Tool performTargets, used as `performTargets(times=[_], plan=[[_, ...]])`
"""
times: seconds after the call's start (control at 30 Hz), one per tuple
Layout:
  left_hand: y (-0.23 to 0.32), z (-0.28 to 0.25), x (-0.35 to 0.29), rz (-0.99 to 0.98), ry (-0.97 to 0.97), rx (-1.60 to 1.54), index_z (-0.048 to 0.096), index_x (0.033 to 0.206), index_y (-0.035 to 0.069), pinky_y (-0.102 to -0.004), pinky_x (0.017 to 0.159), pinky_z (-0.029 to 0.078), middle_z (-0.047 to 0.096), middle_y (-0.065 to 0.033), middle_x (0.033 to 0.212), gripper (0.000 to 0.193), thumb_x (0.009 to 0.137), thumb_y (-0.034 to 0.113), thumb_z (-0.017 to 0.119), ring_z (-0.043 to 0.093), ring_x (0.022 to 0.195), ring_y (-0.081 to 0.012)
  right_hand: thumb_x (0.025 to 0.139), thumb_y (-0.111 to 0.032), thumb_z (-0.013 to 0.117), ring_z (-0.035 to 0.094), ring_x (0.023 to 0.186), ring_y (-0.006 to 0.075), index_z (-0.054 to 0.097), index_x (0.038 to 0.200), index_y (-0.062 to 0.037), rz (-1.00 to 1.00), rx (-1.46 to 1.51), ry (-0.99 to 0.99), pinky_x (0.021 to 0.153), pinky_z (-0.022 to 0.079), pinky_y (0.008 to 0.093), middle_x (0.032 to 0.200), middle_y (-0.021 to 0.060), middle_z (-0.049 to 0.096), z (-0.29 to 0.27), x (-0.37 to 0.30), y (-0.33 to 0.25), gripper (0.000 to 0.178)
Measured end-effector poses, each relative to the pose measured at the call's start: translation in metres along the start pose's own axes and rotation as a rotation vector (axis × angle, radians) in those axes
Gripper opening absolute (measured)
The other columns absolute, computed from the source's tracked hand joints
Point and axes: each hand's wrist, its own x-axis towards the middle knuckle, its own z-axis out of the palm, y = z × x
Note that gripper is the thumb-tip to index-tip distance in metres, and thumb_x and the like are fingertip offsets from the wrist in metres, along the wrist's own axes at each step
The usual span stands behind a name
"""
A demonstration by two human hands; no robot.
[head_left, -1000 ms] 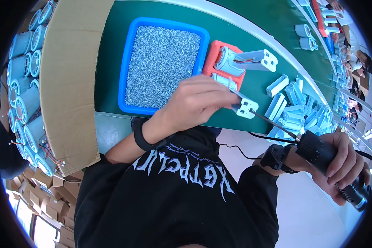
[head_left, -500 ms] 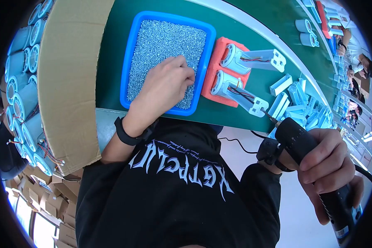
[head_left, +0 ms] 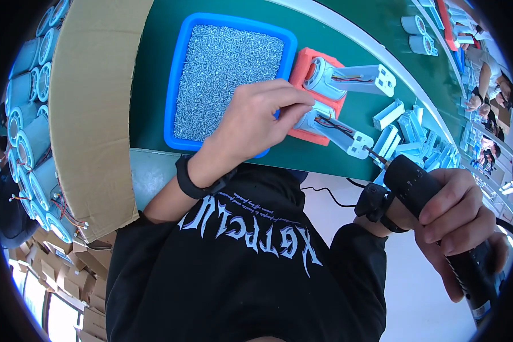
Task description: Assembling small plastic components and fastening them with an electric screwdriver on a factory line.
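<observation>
My left hand is closed, its thumb and fingertips pinched together over the base of the nearer white plastic housing. What it pinches, if anything, is hidden. That housing, a cylinder with a long arm and dark wires, rests in a red foam block beside a second white housing. My right hand is wrapped round a black electric screwdriver, whose bit points at the end of the nearer housing's arm. Left of the foam, a blue tray is filled with small silver screws.
A cardboard box stands at the left, with several white cylinders beyond its flap. Loose white plastic covers lie on the green table right of the housings. Other people sit at the far right. A black cable hangs below the table edge.
My left hand has moved right, out of the screw tray, to the nearer housing's base. The screwdriver in my right hand has shifted slightly right and down.
</observation>
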Motion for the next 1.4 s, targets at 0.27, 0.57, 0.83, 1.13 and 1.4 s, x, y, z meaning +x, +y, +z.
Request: performTargets(times=[0.27, 0.57, 0.83, 1.13, 1.4], plan=[[-0.014, 0.025, -0.002, 0.111, 0.028, -0.004, 0.066, 0.08, 0.003, -0.0267, 0.058, 0.048, 0.066, -0.0088, 0.078, 0.012, 0.071, -0.004, 0.068, 0.062, 0.066, -0.0178, 0.077, -0.061, 0.06, 0.059, 0.052, 0.0097, 0.052, 0.116, -0.0133, -0.052, 0.012, 0.039, 0.05, 0.052, 0.0201, 0.074, 0.0027, 0.059, -0.003, -0.002, 0.013, 0.062], [-0.015, 0.032, -0.01, 0.045, 0.063, -0.012, 0.062, 0.089, 0.007, -0.0345, 0.069, 0.049, 0.065, -0.0078, 0.084, 0.019, 0.073, -0.002, 0.064, 0.062, 0.074, -0.0255, 0.073, -0.058, 0.064, 0.057, 0.049, 0.0074, 0.058, 0.102, -0.0123, -0.103, -0.048, 0.314, 0.049, 0.051, 0.0187, 0.069, -0.0012, 0.058, -0.009, -0.019, 0.005, 0.055], [-0.011, 0.034, -0.015, 0.075, 0.154, -0.199, 0.067, 0.086, 0.004, -0.0287, 0.059, 0.049, 0.066, -0.0088, 0.079, 0.015, 0.073, -0.005, 0.065, 0.063, 0.067, -0.021, 0.069, -0.057, 0.062, 0.058, 0.045, 0.0074, 0.06, 0.091, -0.0117, -0.178, 0.147, 0.508, 0.05, 0.052, 0.0199, 0.062, -0.004, 0.059, -0.025, -0.024, -0.024, 0.05], [-0.008, 0.027, -0.019, -0.018, 0.005, -0.307, 0.069, 0.085, 0.002, -0.0281, 0.071, 0.051, 0.068, -0.0077, 0.082, 0.015, 0.073, -0.007, 0.065, 0.066, 0.081, -0.0175, 0.068, -0.06, 0.06, 0.059, 0.047, 0.0083, 0.06, 0.093, -0.0093, -0.173, 0.113, 0.468, 0.051, 0.053, 0.0204, 0.064, -0.002, 0.06, -0.028, -0.025, -0.02, 0.056], [0.005, 0.02, -0.009, 0.275, 0.085, -0.168, 0.067, 0.083, 0.001, -0.0305, 0.069, 0.05, 0.067, -0.009, 0.08, 0.013, 0.07, -0.001, 0.069, 0.064, 0.077, -0.0233, 0.07, -0.058, 0.063, 0.061, 0.049, 0.0094, 0.059, 0.098, -0.0097, -0.149, 0.128, 0.344, 0.051, 0.054, 0.0203, 0.067, 0.0005, 0.061, -0.017, -0.016, -0.014, 0.056]])
